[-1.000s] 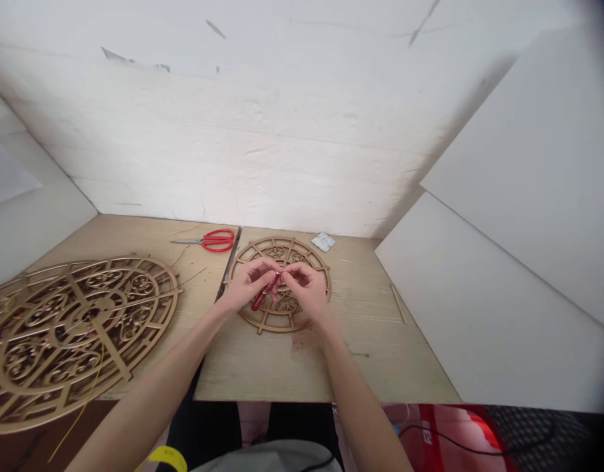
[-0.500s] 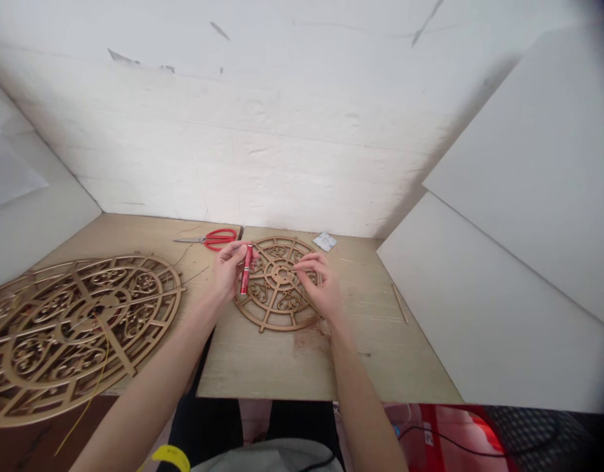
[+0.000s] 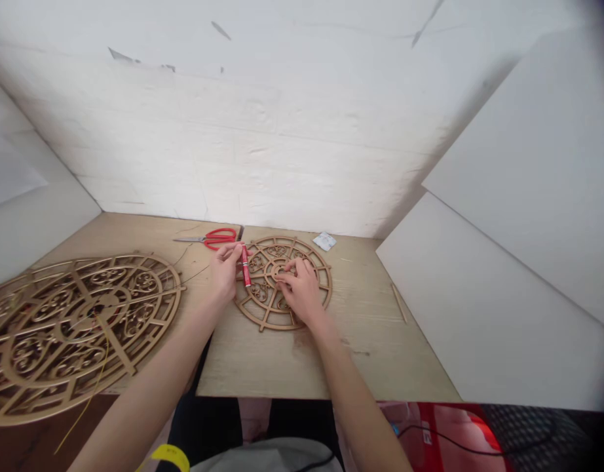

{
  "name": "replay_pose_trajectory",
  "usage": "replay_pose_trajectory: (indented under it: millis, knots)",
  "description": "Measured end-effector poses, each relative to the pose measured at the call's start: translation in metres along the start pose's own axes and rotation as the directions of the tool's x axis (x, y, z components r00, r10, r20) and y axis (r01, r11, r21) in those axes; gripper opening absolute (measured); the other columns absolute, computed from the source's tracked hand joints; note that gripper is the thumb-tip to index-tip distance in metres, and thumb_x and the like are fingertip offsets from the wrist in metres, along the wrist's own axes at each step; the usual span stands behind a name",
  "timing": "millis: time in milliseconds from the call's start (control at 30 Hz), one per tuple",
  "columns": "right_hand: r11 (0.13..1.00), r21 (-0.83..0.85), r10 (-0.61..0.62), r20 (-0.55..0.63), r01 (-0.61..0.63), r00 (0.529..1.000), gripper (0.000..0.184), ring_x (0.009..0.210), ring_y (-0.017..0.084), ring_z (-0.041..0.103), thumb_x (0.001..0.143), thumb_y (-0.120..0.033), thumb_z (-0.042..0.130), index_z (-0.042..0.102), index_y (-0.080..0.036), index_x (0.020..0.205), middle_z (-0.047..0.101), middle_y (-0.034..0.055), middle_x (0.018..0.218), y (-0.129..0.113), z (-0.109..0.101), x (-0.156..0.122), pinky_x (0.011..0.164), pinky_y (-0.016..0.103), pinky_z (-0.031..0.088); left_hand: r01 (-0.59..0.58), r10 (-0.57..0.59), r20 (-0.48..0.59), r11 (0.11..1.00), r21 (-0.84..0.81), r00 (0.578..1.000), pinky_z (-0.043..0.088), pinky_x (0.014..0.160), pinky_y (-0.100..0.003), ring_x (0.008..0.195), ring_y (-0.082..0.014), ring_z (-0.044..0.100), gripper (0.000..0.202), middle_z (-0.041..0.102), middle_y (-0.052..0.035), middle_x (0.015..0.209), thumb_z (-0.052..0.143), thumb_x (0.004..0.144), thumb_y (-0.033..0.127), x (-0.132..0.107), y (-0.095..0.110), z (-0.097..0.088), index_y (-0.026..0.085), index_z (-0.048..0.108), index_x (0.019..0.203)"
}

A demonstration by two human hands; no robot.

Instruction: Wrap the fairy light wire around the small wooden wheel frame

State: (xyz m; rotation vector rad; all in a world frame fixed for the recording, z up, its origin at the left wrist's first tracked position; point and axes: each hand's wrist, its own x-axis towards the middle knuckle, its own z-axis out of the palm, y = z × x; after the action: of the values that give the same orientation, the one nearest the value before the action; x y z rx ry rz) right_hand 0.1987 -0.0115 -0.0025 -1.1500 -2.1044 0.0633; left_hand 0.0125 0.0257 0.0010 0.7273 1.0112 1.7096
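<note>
A small round wooden fretwork disc (image 3: 318, 278) lies flat on the plywood table (image 3: 263, 360) in front of me. My left hand (image 3: 225, 272) is closed round a small red tube (image 3: 245, 264), held upright at the disc's left edge. My right hand (image 3: 297, 288) rests on the middle of the disc, fingers curled and pinched together near its hub; whether they hold anything is hidden.
A large wooden fretwork disc (image 3: 71, 328) lies at the left with thin wires across it. Red-handled scissors (image 3: 213, 238) lie at the back, a small white packet (image 3: 325, 240) behind the small disc, a thin wooden stick (image 3: 398, 303) to the right. White boards wall the bench.
My hands were together over the disc's centre holding the red tube. The left hand carried the tube out to the disc's left edge; the right hand came down onto the hub.
</note>
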Motion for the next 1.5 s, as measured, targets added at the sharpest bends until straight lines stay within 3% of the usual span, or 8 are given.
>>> replay_pose_trajectory:
  millis: [267,400,567,667,867,1067,1367,1500]
  knots:
    - [0.882,0.445,0.182,-0.019,-0.154,0.983,0.01,0.086,0.02,0.063,0.088,-0.022,0.064,0.073,-0.021,0.084,0.07,0.0059,0.089,0.002,-0.001,0.004,0.077,0.033,0.049,0.009,-0.006,-0.073,0.999,0.039,0.997,0.045,0.047,-0.019,0.059,-0.0139,0.064,0.035,0.069,-0.0022,0.068,0.082,0.062,0.04,-0.005,-0.004,0.005,0.017,0.059,0.077]
    - [0.788,0.547,0.319,0.034,-0.285,0.947,0.013,0.07,0.018,0.062,0.086,-0.03,0.064,0.072,-0.021,0.082,0.072,0.0037,0.079,-0.001,-0.002,0.005,0.063,0.029,0.046,-0.006,0.008,-0.094,1.0,0.028,0.996,0.046,0.05,-0.02,0.057,-0.0126,0.063,0.036,0.067,-0.0004,0.066,0.081,0.065,0.04,-0.004,-0.004,0.004,0.018,0.055,0.075]
    - [0.679,0.648,0.414,0.05,-0.345,0.909,0.018,0.068,0.017,0.062,0.083,-0.036,0.063,0.071,-0.02,0.085,0.072,0.0038,0.082,0.004,-0.006,0.005,0.063,0.029,0.048,0.004,-0.002,-0.097,1.0,0.023,0.995,0.047,0.051,-0.021,0.056,-0.0119,0.063,0.033,0.067,-0.0002,0.067,0.08,0.066,0.039,-0.001,-0.003,0.001,0.019,0.055,0.074]
    - [0.732,0.611,0.39,-0.01,-0.303,0.921,0.015,0.071,0.016,0.061,0.083,-0.03,0.061,0.07,-0.021,0.091,0.072,0.0049,0.092,0.013,-0.016,0.005,0.063,0.028,0.047,0.004,-0.005,-0.098,1.0,-0.005,0.995,0.048,0.051,-0.021,0.056,-0.0118,0.063,0.033,0.067,0.0007,0.067,0.081,0.064,0.038,0.0,-0.003,0.0,0.019,0.055,0.073]
    - [0.859,0.469,0.276,-0.083,-0.207,0.958,0.02,0.084,0.019,0.061,0.079,-0.014,0.05,0.069,-0.02,0.074,0.064,0.0072,0.092,0.038,-0.036,-0.001,0.065,0.03,0.046,0.006,-0.007,-0.074,1.0,-0.005,0.997,0.048,0.051,-0.022,0.055,-0.0117,0.062,0.034,0.067,0.0004,0.067,0.082,0.061,0.039,0.0,-0.003,-0.001,0.019,0.056,0.072]
    - [0.908,0.33,0.251,0.062,-0.257,0.966,0.029,0.093,0.022,0.06,0.074,-0.007,0.048,0.073,-0.021,0.08,0.061,0.0063,0.093,0.058,-0.041,-0.012,0.085,0.04,0.047,0.014,-0.016,-0.094,1.0,-0.025,0.995,0.047,0.051,-0.021,0.057,-0.0119,0.062,0.037,0.067,0.0005,0.066,0.083,0.059,0.041,0.0,-0.002,0.0,0.019,0.055,0.071]
    - [0.946,0.252,0.15,0.221,-0.205,0.964,0.037,0.087,0.021,0.057,0.07,0.003,0.047,0.075,-0.021,0.069,0.055,0.0053,0.086,0.058,-0.038,-0.013,0.082,0.04,0.048,0.011,-0.013,-0.088,1.0,-0.019,0.996,0.048,0.053,-0.022,0.059,-0.0122,0.062,0.035,0.066,0.0004,0.068,0.081,0.061,0.04,0.0,-0.002,-0.001,0.018,0.056,0.073]
    - [0.961,0.227,0.097,0.261,-0.159,0.96,0.046,0.089,0.021,0.056,0.07,0.008,0.049,0.079,-0.025,0.083,0.057,0.0055,0.09,0.054,-0.032,-0.012,0.084,0.042,0.047,0.001,-0.002,-0.084,1.0,-0.013,0.996,0.049,0.054,-0.022,0.062,-0.012,0.062,0.036,0.065,0.0001,0.071,0.081,0.061,0.041,-0.001,-0.004,-0.001,0.018,0.056,0.072]
